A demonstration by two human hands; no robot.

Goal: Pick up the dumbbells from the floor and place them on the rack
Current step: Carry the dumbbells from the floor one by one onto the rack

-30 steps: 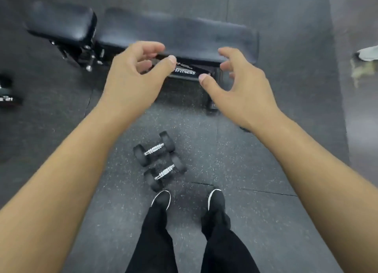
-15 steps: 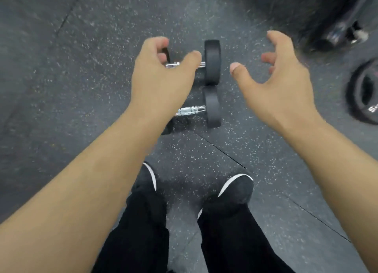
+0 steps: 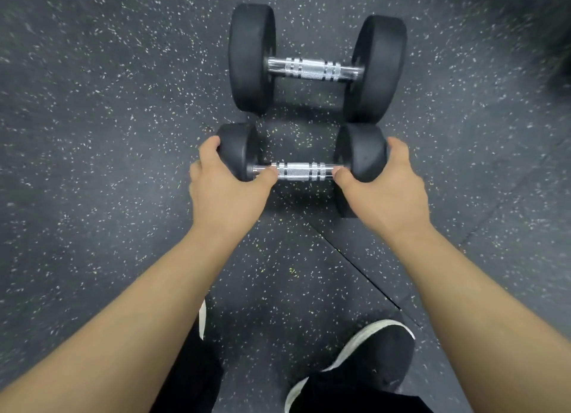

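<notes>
Here, looking down from the head camera, two black dumbbells sit one behind the other on a dark floor (image 3: 92, 140) with little white and yellow specks. The near dumbbell (image 3: 301, 172) is in the middle of the picture, just in front of the person's feet, and its shiny silver bar runs from left to right. The left hand (image 3: 225, 193) grips its left end: the fingers curl over the round black weight and the thumb lies on the bar. The right hand (image 3: 387, 193) grips the right end the same way, fingers over the weight and thumb at the bar. It is not clear if this dumbbell rests on the floor or is a bit off it. The far dumbbell (image 3: 312, 69) lies just behind it, with bigger weights and its bar also running left to right. No hand touches it. The ends of the two dumbbells are very close, and it is hard to tell if they touch. A thin seam (image 3: 355, 269) cuts across the floor. Below, a black shoe (image 3: 380, 350) with a white sole and black trousers (image 3: 355, 392) show.
</notes>
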